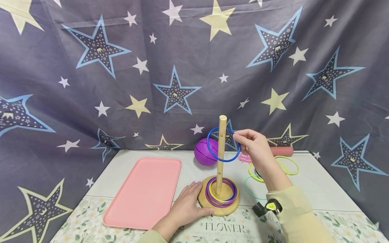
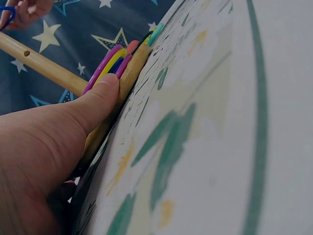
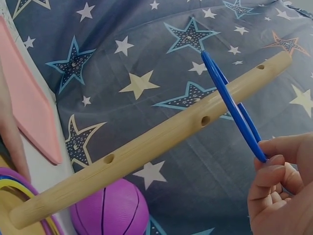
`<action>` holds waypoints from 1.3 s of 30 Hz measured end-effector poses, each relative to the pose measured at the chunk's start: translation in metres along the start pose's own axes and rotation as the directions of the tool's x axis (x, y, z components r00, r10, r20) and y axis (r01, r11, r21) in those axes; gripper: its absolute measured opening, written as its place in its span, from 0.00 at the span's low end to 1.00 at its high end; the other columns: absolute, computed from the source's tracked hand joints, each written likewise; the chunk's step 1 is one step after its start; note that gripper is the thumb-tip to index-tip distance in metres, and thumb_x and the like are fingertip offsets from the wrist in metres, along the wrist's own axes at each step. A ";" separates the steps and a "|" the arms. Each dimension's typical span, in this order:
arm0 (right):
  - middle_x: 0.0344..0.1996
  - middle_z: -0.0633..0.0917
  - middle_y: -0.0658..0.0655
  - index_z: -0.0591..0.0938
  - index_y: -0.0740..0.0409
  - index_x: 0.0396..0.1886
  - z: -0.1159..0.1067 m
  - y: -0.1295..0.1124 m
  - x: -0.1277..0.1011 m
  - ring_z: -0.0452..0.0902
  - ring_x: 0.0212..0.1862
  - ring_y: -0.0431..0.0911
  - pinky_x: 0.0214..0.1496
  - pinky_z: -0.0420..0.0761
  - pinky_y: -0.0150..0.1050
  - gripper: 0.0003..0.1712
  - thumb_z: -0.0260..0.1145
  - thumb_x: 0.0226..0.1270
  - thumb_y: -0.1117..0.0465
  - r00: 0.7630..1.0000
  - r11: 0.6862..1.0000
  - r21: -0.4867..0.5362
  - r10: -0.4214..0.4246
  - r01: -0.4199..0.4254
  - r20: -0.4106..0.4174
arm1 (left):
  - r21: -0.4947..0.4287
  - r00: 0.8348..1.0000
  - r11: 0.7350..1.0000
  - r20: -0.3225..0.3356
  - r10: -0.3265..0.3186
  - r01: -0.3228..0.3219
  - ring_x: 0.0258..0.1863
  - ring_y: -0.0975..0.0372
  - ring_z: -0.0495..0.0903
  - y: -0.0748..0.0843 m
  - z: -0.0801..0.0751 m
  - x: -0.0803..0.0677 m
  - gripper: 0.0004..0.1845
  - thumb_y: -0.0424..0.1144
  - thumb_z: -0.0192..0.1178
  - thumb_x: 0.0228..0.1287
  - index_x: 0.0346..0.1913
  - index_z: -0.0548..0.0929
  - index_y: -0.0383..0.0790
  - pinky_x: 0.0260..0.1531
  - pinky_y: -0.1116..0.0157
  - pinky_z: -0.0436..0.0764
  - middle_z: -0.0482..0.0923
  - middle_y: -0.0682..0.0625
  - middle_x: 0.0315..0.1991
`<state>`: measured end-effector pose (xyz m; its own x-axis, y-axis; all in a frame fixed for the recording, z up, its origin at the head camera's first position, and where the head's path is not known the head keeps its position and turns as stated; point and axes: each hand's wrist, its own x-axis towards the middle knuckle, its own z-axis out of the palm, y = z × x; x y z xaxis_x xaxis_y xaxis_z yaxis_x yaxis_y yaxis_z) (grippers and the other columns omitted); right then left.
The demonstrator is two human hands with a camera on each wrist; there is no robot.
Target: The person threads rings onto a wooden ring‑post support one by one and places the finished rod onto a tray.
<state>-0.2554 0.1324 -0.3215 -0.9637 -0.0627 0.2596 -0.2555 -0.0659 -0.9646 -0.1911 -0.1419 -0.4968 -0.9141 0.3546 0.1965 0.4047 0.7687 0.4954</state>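
My right hand (image 1: 255, 145) pinches a blue ring (image 3: 232, 107) between thumb and fingertips. The ring encircles the upper part of an upright wooden post (image 3: 156, 139), one side passing in front of it and the other behind. At the foot of the post, purple, yellow and blue rings (image 1: 207, 194) lie stacked on its round wooden base (image 1: 223, 212). My left hand (image 1: 185, 206) rests against the left front of the base, fingers extended along its side. Its thumb (image 2: 100, 100) touches the base's edge close to the stacked rings.
A pink tray (image 1: 146, 192) lies left of the base. Behind the post sits a purple ball (image 1: 203, 152). Yellow-green rings (image 1: 291, 165), a teal ring (image 1: 247, 189) and a pinkish-red cylinder (image 1: 282, 151) lie on the right. A star-patterned curtain (image 1: 173, 47) hangs behind the table.
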 end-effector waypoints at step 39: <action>0.29 0.80 0.49 0.90 0.64 0.49 -0.012 0.069 -0.020 0.68 0.25 0.39 0.25 0.71 0.31 0.09 0.75 0.78 0.62 0.982 0.981 -0.076 0.184 -0.180 0.050 | 0.004 1.000 1.000 0.010 -0.011 0.011 0.83 0.41 0.63 0.003 -0.004 0.001 0.62 0.73 0.76 0.59 0.82 0.69 0.30 0.84 0.41 0.58 0.69 0.33 0.81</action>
<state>-0.2545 0.1405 -0.3943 -0.9891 -0.1237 0.0795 -0.0829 0.0225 -0.9963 -0.1910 -0.1410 -0.4920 -0.9181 0.3517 0.1828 0.3951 0.7747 0.4938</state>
